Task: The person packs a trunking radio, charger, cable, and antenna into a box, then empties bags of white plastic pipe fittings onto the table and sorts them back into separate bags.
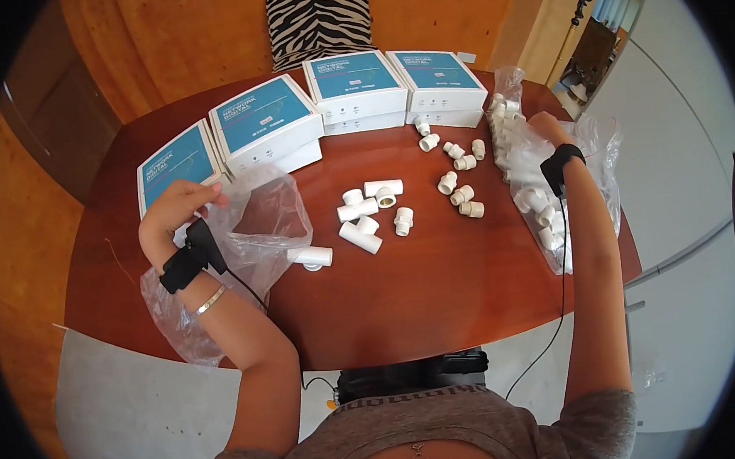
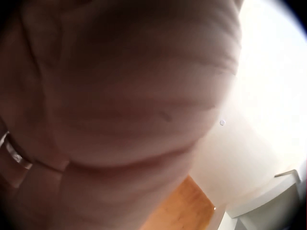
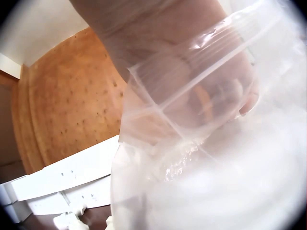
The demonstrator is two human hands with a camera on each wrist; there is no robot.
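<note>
At the table's left side, my left hand (image 1: 179, 208) pinches a clear plastic bag (image 1: 279, 213) that droops over the table edge. The left wrist view is mostly filled by the palm. A white pipe tee (image 1: 312, 256) lies at that bag's edge. On the right, my right hand (image 1: 549, 130) grips the top of a second clear bag (image 1: 603, 155), which holds several white pipe fittings (image 1: 536, 201). Its curled fingers show through the film (image 3: 192, 143) in the right wrist view. Between the hands lie several white tees (image 1: 360, 238) and smaller threaded fittings (image 1: 462, 195).
Blue-and-white boxes (image 1: 266, 118) stand in stacks along the back of the red-brown table (image 1: 388, 303). A zebra-patterned chair (image 1: 319, 20) is behind them. A pale cabinet (image 1: 670, 130) stands close to the right end. Thin cables (image 1: 564, 302) run from both wrists.
</note>
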